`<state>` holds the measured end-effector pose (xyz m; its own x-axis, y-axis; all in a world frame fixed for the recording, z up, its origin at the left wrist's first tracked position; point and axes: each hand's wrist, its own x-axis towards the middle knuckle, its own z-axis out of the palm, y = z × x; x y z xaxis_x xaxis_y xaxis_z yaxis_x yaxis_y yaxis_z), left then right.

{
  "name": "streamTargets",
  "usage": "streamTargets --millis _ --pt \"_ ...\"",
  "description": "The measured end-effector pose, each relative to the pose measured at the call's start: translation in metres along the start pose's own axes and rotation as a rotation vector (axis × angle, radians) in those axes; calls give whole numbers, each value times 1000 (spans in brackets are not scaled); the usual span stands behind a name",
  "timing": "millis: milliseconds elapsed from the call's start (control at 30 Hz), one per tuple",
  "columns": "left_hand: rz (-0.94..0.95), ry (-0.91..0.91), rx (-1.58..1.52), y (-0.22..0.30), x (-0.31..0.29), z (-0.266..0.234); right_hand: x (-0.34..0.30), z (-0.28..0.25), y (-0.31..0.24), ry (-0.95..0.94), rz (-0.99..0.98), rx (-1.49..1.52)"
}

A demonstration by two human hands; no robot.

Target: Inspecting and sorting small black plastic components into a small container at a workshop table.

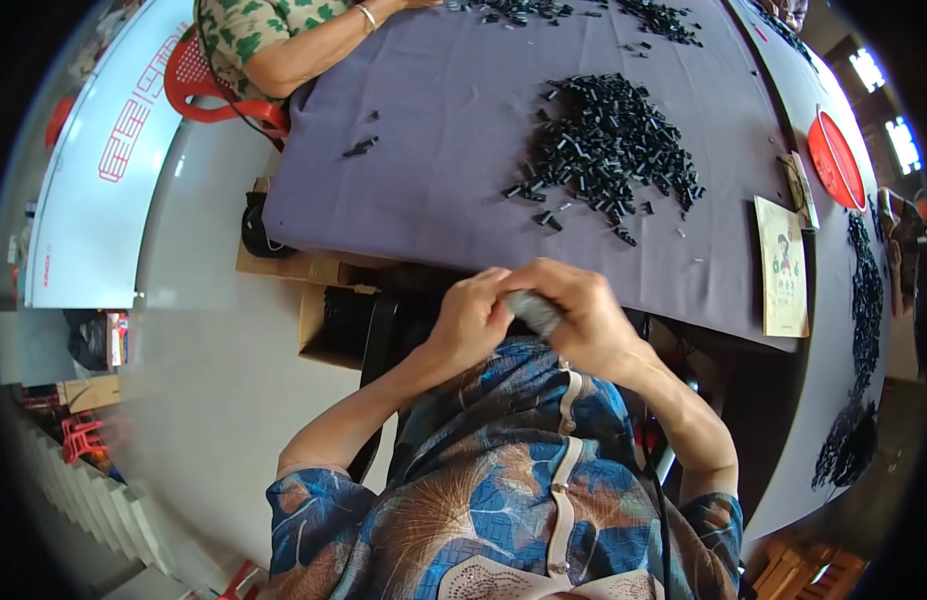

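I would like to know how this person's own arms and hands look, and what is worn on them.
The left hand and right hand wear no gloves. The left forearm and right forearm are bare, without visible watch or bracelet. The left sleeve and right sleeve are short, patterned in blue, brown and dark tones.

A heap of bits [618, 145] is lying on the table [413, 190]. A booklet [781, 268] is lying to its right, by the near corner. A basket [836, 160] is sitting behind the booklet, on the next table [801, 440]. The left hand [470, 315] and right hand [583, 315] are holding a thing [534, 312] between them, before the near edge. A chair [198, 85] is standing at the far left.
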<state>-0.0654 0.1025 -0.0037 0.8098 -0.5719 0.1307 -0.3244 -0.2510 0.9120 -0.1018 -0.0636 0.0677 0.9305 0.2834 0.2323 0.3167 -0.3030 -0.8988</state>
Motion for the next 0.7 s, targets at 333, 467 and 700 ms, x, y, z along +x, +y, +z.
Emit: streamTargets --millis 333,467,700 --pt "372 249 635 11 97 12 -71 -54 33 562 243 319" --pt "401 268 665 -6 104 19 -80 -53 50 595 235 205" --pt "407 179 643 -12 103 14 -88 -61 54 519 298 -100"
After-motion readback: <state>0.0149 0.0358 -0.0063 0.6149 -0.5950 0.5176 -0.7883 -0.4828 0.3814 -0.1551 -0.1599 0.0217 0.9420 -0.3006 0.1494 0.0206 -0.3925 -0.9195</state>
